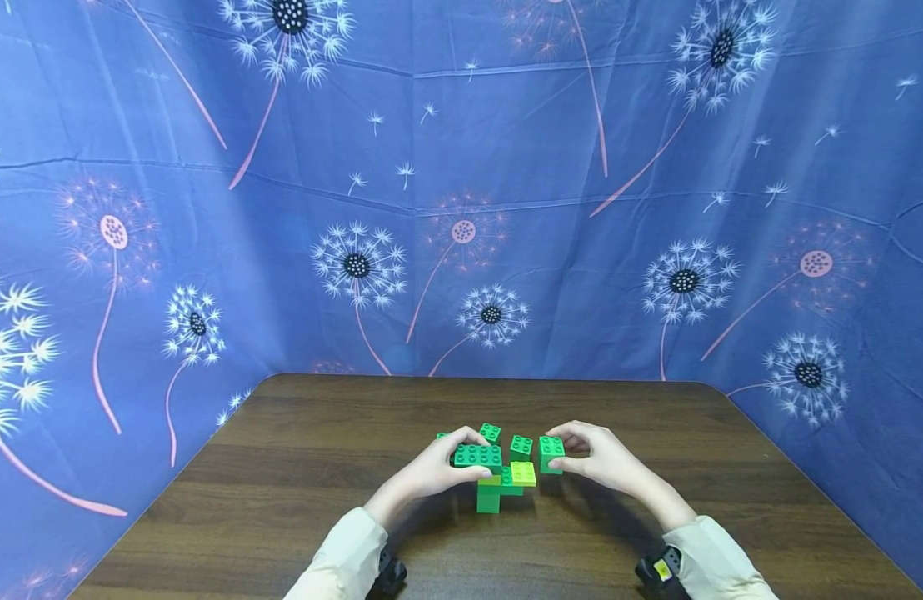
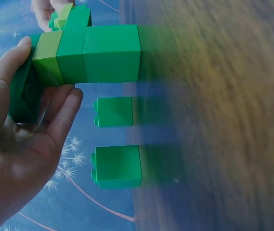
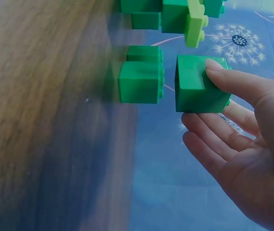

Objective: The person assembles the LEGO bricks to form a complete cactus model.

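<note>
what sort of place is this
Probably an indoor recording corner: a wood-grain table, a dandelion-print cloth hung around it, and black wrist-worn devices that look like cameras.

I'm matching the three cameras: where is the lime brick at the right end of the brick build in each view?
Head: lime brick low, just right of centre.
Left wrist: lime brick near the top edge, left of centre, above a second lime brick.
Right wrist: lime brick at the top edge, right of centre.
Shared landmark: wooden table, at bottom, right and left respectively.

Free tabletop [image 1: 506,562] fronts the stack [image 1: 488,502]; bricks [image 1: 521,450] obstruct behind.
</note>
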Demonstrator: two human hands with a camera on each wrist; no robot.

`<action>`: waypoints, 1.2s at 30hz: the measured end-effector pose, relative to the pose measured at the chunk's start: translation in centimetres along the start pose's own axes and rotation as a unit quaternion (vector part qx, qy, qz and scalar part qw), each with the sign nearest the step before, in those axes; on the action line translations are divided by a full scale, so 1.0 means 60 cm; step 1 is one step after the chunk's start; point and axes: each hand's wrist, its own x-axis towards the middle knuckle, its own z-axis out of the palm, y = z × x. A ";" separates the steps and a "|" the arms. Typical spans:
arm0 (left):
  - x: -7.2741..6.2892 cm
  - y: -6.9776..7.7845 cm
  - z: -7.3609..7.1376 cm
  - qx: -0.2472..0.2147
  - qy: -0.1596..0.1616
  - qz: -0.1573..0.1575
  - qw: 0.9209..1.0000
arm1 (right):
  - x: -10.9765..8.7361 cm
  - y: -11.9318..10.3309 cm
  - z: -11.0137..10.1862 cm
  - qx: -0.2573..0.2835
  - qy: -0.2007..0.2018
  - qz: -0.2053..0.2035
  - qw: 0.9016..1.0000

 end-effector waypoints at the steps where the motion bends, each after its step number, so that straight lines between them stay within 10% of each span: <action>1: 0.000 0.000 0.000 0.003 0.000 0.001 1.000 | 0.000 -0.002 -0.001 0.002 0.003 -0.007 1.000; 21: 0.002 -0.009 -0.003 -0.015 -0.013 0.027 0.999 | 0.007 -0.023 -0.003 0.009 0.008 -0.034 0.999; 36: 0.004 -0.007 -0.001 -0.022 -0.012 -0.018 1.000 | 0.007 -0.029 0.005 0.021 -0.014 -0.044 0.999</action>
